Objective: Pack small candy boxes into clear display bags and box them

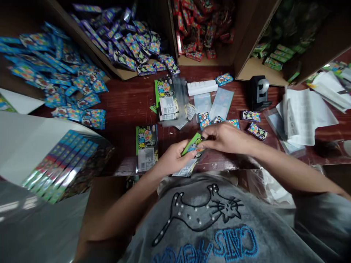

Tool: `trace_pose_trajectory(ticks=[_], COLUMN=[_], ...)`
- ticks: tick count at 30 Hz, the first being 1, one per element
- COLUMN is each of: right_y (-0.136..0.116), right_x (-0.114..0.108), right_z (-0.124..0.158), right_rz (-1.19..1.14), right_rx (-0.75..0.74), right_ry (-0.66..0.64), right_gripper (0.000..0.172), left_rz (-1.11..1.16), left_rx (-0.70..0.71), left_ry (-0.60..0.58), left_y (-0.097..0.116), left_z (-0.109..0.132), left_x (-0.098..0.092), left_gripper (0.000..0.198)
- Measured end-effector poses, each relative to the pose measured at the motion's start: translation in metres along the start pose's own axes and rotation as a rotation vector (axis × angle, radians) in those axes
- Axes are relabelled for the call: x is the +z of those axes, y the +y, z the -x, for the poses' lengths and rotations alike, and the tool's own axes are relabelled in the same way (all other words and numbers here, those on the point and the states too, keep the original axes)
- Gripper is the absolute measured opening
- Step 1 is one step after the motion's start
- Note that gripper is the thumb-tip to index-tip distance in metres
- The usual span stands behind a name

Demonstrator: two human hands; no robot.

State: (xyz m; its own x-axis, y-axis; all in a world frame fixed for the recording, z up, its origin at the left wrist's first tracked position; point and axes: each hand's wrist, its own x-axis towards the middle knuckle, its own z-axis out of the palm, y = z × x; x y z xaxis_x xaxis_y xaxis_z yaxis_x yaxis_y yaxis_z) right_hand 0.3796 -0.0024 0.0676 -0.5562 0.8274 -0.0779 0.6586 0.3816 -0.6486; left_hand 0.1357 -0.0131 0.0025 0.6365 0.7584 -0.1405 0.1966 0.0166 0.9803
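Note:
My left hand (pixel 173 157) grips a green card pack in a clear sleeve (pixel 192 146) from below, near the table's front edge. My right hand (pixel 225 138) pinches the top end of that same pack, fingers closed on it. Small blue sachets (pixel 204 119) lie just beyond my hands. A finished green pack (pixel 146 148) lies to the left of my left hand. More green packs and clear sleeves (pixel 167 100) are stacked further back in the middle.
Cardboard boxes hold blue sachets (pixel 55 73), purple sachets (pixel 131 40), red sachets (pixel 200 29) and green sachets (pixel 274 58). A black tape dispenser (pixel 259 93) stands right of centre. White sheets (pixel 304 113) lie at right. A box of stacked packs (pixel 63 164) sits at left.

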Motion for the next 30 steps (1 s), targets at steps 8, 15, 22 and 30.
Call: trace_pose_trajectory(ticks=[8, 15, 22, 30], right_y=[0.013, 0.023, 0.022, 0.032], right_x=[-0.031, 0.065, 0.102, 0.109], right_z=[0.009, -0.005, -0.017, -0.027], right_rz=[-0.209, -0.146, -0.070, 0.020], right_rx=[-0.136, 0.376, 0.431, 0.435], right_ry=[0.063, 0.360, 0.487, 0.566], right_gripper=[0.027, 0.053, 0.054, 0.046], left_rz=[0.199, 0.121, 0.072, -0.025], left_rx=[-0.124, -0.104, -0.186, -0.219], left_ry=[0.119, 0.661, 0.746, 0.566], left_y=[0.010, -0.013, -0.030, -0.020], left_z=[-0.016, -0.036, -0.038, -0.039], left_x=[-0.003, 0.014, 0.025, 0.000], left_gripper=[0.033, 0.031, 0.028, 0.033])
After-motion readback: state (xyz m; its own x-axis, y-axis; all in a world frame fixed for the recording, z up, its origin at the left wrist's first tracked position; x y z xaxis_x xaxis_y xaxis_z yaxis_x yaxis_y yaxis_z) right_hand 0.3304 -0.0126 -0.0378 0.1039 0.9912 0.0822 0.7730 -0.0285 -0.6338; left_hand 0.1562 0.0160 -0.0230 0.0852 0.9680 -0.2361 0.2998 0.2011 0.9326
